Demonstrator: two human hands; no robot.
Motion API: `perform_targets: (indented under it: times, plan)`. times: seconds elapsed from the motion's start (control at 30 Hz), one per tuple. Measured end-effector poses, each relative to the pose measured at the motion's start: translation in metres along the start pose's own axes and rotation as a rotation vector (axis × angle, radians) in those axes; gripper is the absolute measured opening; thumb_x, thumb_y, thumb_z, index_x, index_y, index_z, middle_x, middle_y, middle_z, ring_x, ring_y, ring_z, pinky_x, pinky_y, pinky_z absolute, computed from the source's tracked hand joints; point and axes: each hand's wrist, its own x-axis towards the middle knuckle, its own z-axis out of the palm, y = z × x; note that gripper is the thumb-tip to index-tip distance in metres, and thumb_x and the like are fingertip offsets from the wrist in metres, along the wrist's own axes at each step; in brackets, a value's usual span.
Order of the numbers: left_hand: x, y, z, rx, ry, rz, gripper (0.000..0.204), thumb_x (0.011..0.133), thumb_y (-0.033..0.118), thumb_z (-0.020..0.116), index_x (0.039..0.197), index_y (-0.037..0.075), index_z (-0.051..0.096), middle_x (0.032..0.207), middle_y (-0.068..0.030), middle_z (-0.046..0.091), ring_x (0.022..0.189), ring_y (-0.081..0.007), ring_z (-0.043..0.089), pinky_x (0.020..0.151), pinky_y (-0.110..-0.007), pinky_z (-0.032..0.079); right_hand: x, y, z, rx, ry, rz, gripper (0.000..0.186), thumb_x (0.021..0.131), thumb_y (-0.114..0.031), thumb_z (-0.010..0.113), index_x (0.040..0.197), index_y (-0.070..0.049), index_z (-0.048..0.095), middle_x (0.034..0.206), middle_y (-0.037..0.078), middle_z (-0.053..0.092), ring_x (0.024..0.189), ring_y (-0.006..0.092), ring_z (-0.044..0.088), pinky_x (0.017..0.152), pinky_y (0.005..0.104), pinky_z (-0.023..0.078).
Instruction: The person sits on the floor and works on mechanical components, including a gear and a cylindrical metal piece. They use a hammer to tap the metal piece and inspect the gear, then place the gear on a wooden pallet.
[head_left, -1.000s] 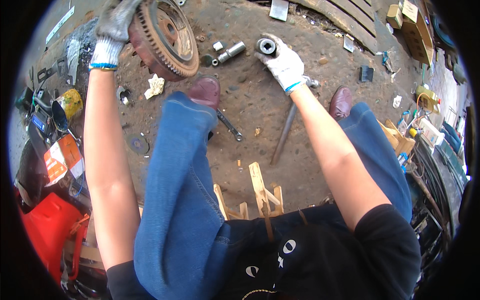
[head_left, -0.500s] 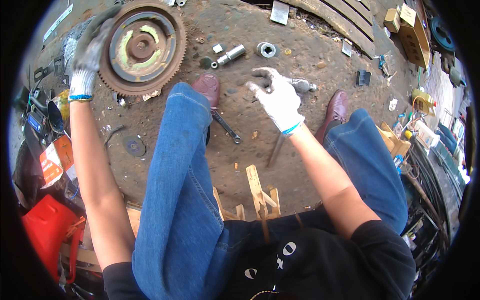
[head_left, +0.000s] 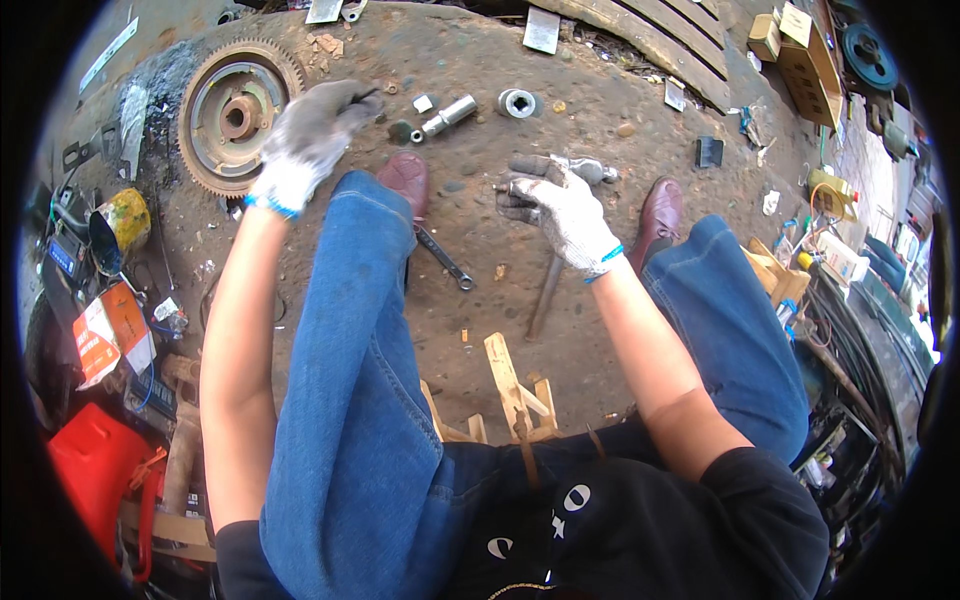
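Note:
A white work glove with a dirty grey palm side covers my left hand [head_left: 318, 130]. It is slightly blurred, fingers stretched to the right, holding nothing. Just left of it lies a rusty toothed flywheel [head_left: 203, 150] with a raised hub; the hand covers part of its right rim. My right hand [head_left: 562, 208], gloved too, hovers with loosely bent, separated fingers and nothing in them. Beneath and beyond it is a hammer, its metal head [head_left: 592, 170] and its handle [head_left: 544, 298] showing on either side. Between the hands, farther off, lie a socket extension [head_left: 450, 116] and a large socket [head_left: 517, 103].
A combination wrench [head_left: 446, 260] lies beside my left shoe [head_left: 405, 187]. Wooden slats [head_left: 645, 50] lie at the far right, near a cardboard box [head_left: 808, 80]. A red jerrycan [head_left: 95, 450], a yellow can [head_left: 125, 220] and an orange-white carton [head_left: 112, 335] crowd the left side.
My left hand has let go of the flywheel and moved right. The flywheel has dropped away leftward, now showing a different face. My right hand has turned slightly, its fingers stretching left.

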Motion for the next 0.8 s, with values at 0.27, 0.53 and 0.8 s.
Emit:
perform_targets:
  times: [0.27, 0.53, 0.8]
  plan:
    - [0.019, 0.032, 0.056, 0.321, 0.225, 0.281, 0.04, 0.084, 0.008, 0.07, 0.124, 0.012, 0.068, 0.122, -0.0144, 0.07, 0.117, -0.0342, 0.065, 0.105, -0.043, 0.05, -0.003, -0.013, 0.002, -0.46, 0.19, -0.367, 0.043, 0.094, -0.003, 0.068, 0.133, 0.007, 0.052, 0.123, 0.018, 0.065, 0.11, 0.0222, 0.067, 0.099, 0.0359, 0.056]
    - [0.022, 0.076, 0.09, -0.193, 0.131, 0.321, 0.047, 0.082, 0.007, 0.071, 0.129, 0.009, 0.065, 0.126, -0.017, 0.067, 0.117, -0.0354, 0.064, 0.1, -0.041, 0.052, 0.033, -0.047, 0.018, -0.983, 0.38, -0.849, 0.043, 0.085, -0.001, 0.075, 0.126, -0.005, 0.063, 0.119, 0.011, 0.071, 0.109, 0.0197, 0.07, 0.097, 0.0323, 0.055]
    - [0.043, 0.087, 0.103, -0.214, 0.165, 0.342, 0.054, 0.084, 0.009, 0.075, 0.136, 0.01, 0.061, 0.131, -0.0167, 0.066, 0.121, -0.0344, 0.063, 0.102, -0.042, 0.051, 0.04, -0.051, 0.017, -1.377, 0.406, -0.897, 0.04, 0.086, -0.015, 0.075, 0.124, -0.011, 0.065, 0.118, 0.012, 0.07, 0.108, 0.0321, 0.069, 0.092, 0.0397, 0.055]
